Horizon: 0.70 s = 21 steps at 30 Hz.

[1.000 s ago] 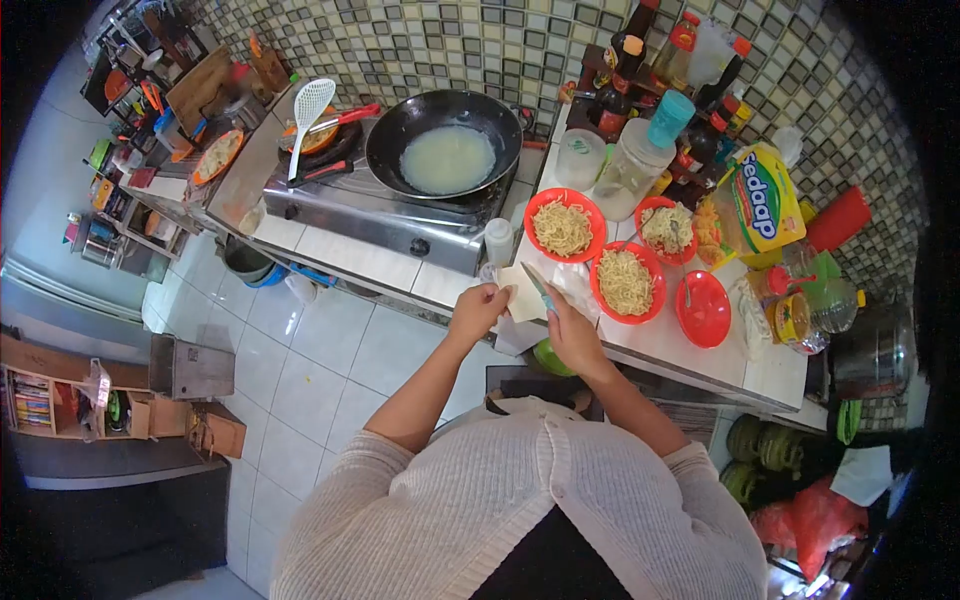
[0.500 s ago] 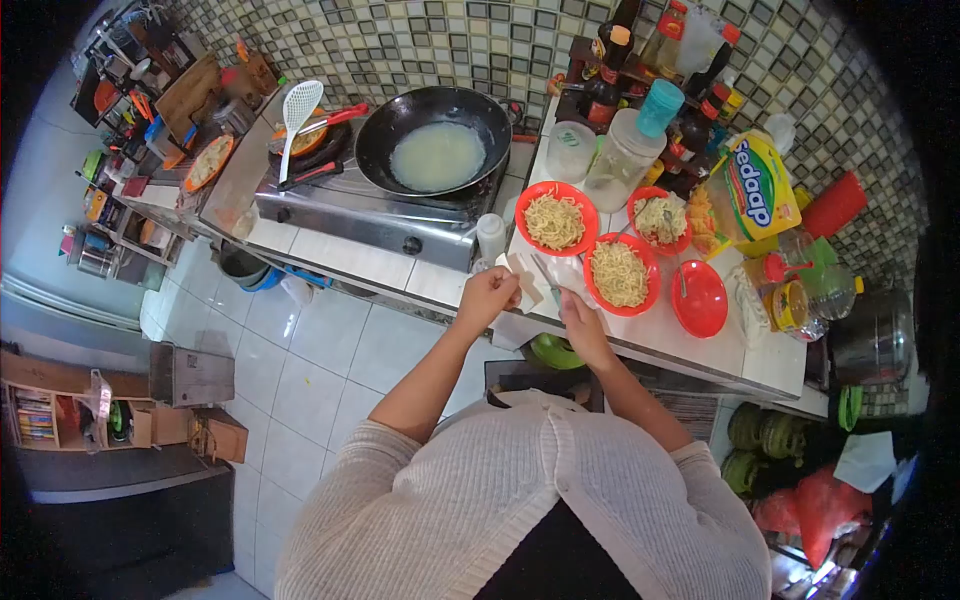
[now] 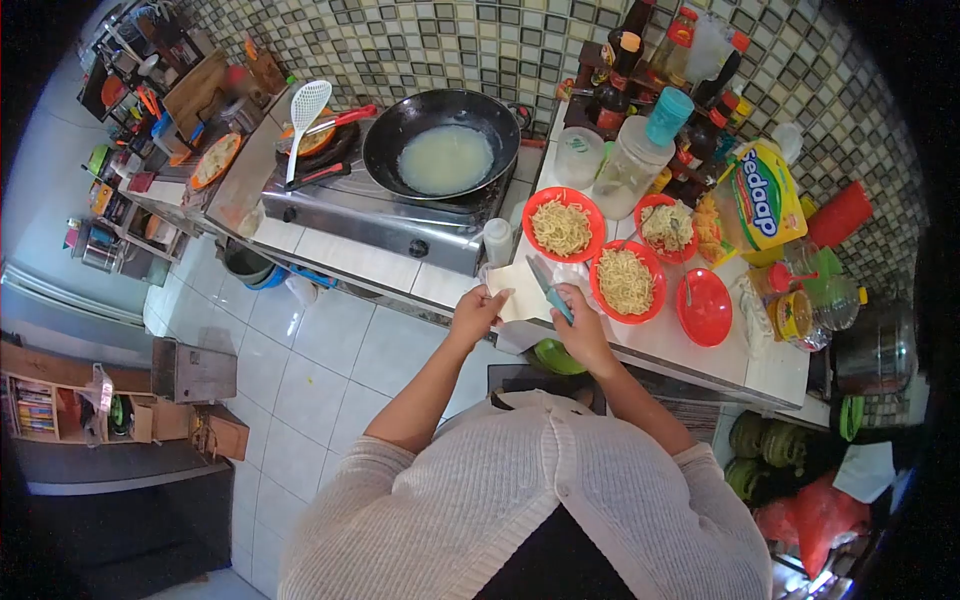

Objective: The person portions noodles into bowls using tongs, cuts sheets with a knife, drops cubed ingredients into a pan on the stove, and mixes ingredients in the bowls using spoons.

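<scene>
In the head view my left hand (image 3: pixel 478 316) pinches the near left edge of a flat cream-coloured piece (image 3: pixel 516 288); whether it is paper or thin board I cannot tell. My right hand (image 3: pixel 583 328) is wrapped round the teal handle of a knife (image 3: pixel 557 303). The knife's blade points up and left, over or beside the piece's right edge. Just beyond my right hand stands a red bowl of noodles (image 3: pixel 626 282), with a second noodle bowl (image 3: pixel 563 222) behind it. A white bottle (image 3: pixel 497 242) stands beyond my left hand.
A black wok (image 3: pixel 440 142) with cloudy liquid sits on the gas stove (image 3: pixel 385 225). To the right are a red bowl with a spoon (image 3: pixel 704 305), another filled red bowl (image 3: pixel 667 228), a jar (image 3: pixel 632 165), sauce bottles (image 3: pixel 610 105) and a yellow Sedaap pack (image 3: pixel 758 195).
The cream piece now lies flatter and shows more of its face. The knife's blade and teal handle have come into clearer view as my right hand turned. The camera view has shifted slightly.
</scene>
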Tool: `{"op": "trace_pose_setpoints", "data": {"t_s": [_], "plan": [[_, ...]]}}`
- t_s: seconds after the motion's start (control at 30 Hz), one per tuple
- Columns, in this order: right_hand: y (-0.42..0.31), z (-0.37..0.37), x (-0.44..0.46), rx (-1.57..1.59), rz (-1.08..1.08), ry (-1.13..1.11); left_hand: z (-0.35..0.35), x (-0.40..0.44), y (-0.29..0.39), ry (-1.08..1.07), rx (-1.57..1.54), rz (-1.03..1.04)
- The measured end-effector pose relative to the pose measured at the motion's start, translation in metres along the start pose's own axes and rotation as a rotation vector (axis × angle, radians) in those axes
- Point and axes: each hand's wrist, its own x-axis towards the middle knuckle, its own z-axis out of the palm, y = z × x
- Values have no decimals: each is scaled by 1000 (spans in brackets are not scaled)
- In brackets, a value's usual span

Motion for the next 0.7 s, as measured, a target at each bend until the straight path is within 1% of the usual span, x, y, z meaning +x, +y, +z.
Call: {"op": "trace_pose_setpoints", "data": {"t_s": [0.03,0.1,0.13,0.17,0.2,0.27,0.33,0.4,0.43,0.5,0.53,0.6,0.67,0.7], "plan": [[0,3,2,-2,1,-4,6,-6,8,2,-48,-39],[4,8,5,-168,-207,10,8,-13,17,7,-99,-81],[7,11,5,-169,-206,7,6,-14,18,-2,51,-79],[10,13,6,-254,-251,-8,4,-15,20,-10,201,-77],[13,15,6,-338,-295,-23,0,-12,15,-9,200,-80],[10,18,5,-361,-272,-48,-6,-7,7,-57,136,-136],[5,19,5,-383,-246,-76,-5,-11,6,-48,90,-170],[-4,18,8,-404,-105,-129,0,-17,8,-39,48,-203],[-7,17,10,-403,-104,-132,5,-19,5,-22,7,-192],[-13,15,11,-420,-160,-58,4,-19,1,-4,-32,-181],[-16,16,9,-419,-158,-60,0,-15,-2,-18,27,-177],[-19,19,3,-373,-161,-150,-8,-11,-9,-34,84,-172],[-8,29,-4,-408,-197,-123,-15,-11,0,-94,197,-172],[-1,33,-6,-442,-234,-98,-18,-11,6,-95,198,-171]]}}
